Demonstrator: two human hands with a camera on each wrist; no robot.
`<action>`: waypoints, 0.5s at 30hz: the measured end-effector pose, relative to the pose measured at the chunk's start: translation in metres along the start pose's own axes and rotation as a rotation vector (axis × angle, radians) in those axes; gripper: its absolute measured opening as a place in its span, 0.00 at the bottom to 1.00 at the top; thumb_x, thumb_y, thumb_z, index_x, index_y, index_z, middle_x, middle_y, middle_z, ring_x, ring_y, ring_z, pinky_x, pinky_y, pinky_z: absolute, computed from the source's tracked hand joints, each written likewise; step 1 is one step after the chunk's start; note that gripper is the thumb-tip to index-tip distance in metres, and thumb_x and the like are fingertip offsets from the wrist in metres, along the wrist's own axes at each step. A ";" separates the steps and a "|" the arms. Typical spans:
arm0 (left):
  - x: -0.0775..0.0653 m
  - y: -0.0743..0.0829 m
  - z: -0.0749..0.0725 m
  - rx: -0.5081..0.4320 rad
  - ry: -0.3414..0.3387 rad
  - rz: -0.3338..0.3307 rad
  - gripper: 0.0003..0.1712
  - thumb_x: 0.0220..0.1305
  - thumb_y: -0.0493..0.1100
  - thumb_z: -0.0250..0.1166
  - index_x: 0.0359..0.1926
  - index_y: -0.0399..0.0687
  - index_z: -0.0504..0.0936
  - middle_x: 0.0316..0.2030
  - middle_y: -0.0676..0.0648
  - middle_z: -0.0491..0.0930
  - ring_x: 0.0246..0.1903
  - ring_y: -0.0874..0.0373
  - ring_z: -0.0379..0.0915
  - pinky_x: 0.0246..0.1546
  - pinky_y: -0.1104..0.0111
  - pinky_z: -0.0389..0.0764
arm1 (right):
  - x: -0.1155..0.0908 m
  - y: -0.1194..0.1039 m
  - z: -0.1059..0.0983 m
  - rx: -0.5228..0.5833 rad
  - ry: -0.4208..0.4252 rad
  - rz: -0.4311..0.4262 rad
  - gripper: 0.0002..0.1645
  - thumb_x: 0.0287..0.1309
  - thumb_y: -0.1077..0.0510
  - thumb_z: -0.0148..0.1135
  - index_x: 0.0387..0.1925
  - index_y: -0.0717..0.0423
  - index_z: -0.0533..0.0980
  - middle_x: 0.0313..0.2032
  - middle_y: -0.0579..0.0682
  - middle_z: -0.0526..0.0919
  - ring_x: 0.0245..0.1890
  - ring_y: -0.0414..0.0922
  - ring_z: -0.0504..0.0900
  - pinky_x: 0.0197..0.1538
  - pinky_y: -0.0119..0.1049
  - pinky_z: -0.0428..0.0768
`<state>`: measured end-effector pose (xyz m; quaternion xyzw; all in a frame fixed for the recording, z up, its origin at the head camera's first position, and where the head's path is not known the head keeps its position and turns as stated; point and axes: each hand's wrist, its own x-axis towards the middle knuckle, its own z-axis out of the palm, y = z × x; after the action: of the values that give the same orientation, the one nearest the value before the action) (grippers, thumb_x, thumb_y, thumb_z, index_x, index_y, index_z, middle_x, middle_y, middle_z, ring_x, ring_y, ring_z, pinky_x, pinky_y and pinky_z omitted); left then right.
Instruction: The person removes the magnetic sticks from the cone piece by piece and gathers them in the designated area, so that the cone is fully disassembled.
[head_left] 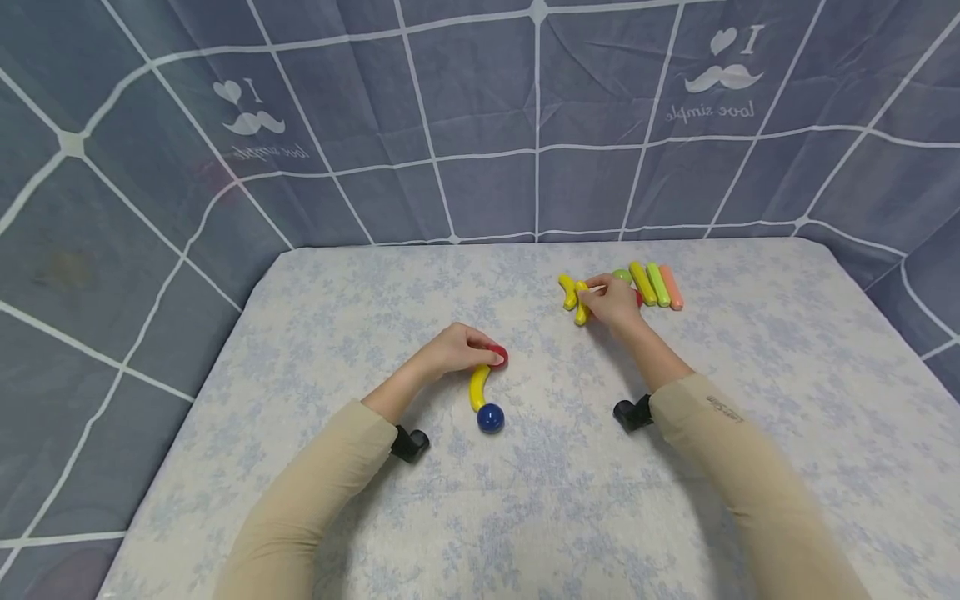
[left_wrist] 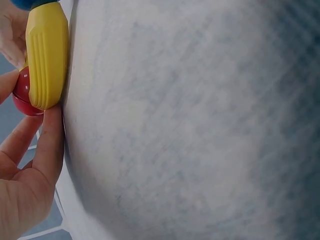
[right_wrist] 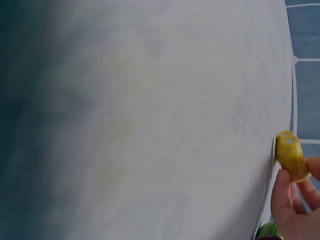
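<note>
My left hand (head_left: pixel 452 348) pinches a red ball (head_left: pixel 498 357) between thumb and fingers. Touching that ball is a curved yellow rod (head_left: pixel 477 389), and a shiny blue ball (head_left: pixel 491 418) sits at its near end. In the left wrist view, the ribbed side of the curved yellow rod (left_wrist: pixel 47 57) partly covers the red ball (left_wrist: pixel 29 95). Farther back, my right hand (head_left: pixel 615 304) pinches a second curved yellow rod (head_left: pixel 581 312), also seen in the right wrist view as a yellow rod (right_wrist: pixel 291 155). Just left of it lies another curved yellow rod (head_left: pixel 567 292).
Beyond my right hand lie straight rods in yellow (head_left: pixel 642 283), light green (head_left: pixel 658 285) and orange (head_left: pixel 672 288). A green ball (head_left: pixel 622 274) and a red ball (head_left: pixel 639 298) are partly hidden there. A grey-blue curtain (head_left: pixel 487 108) hangs behind the cloth-covered table (head_left: pixel 555 508).
</note>
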<state>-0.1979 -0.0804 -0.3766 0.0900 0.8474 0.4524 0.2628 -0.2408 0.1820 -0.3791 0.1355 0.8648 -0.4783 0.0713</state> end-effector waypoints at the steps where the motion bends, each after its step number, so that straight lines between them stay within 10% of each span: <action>1: 0.000 -0.001 0.000 -0.005 -0.003 0.002 0.17 0.54 0.44 0.69 0.44 0.39 0.84 0.37 0.47 0.82 0.28 0.60 0.67 0.28 0.75 0.68 | 0.001 0.000 0.000 0.002 0.014 0.012 0.21 0.63 0.58 0.55 0.55 0.62 0.70 0.37 0.56 0.70 0.27 0.43 0.72 0.30 0.31 0.77; 15: 0.001 -0.002 -0.001 -0.015 -0.009 0.009 0.17 0.55 0.43 0.69 0.44 0.40 0.84 0.37 0.46 0.82 0.28 0.60 0.67 0.28 0.75 0.68 | 0.010 0.001 0.004 0.018 0.085 0.064 0.18 0.60 0.64 0.52 0.52 0.63 0.73 0.42 0.58 0.73 0.27 0.42 0.74 0.26 0.25 0.77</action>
<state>-0.1988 -0.0819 -0.3782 0.0936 0.8424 0.4597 0.2652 -0.2502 0.1808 -0.3847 0.1840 0.8580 -0.4772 0.0485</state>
